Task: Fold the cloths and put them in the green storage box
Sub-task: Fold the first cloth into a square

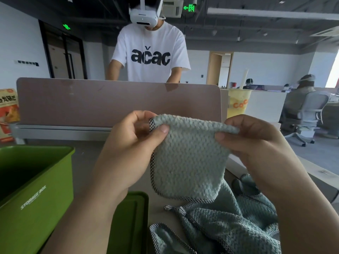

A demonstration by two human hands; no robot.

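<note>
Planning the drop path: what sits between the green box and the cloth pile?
Head view: a green lid lies flat on the desk between the box and the pile.

Your head-worn wide-angle camera looks forward and slightly down, very near your left hand and right hand, facing the divider panel with the office beyond it.

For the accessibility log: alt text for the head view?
The left hand and right hand pinch the top corners of a pale green cloth, held above a heap of cloths. An open green storage box sits at left, its lid beside it.
</note>
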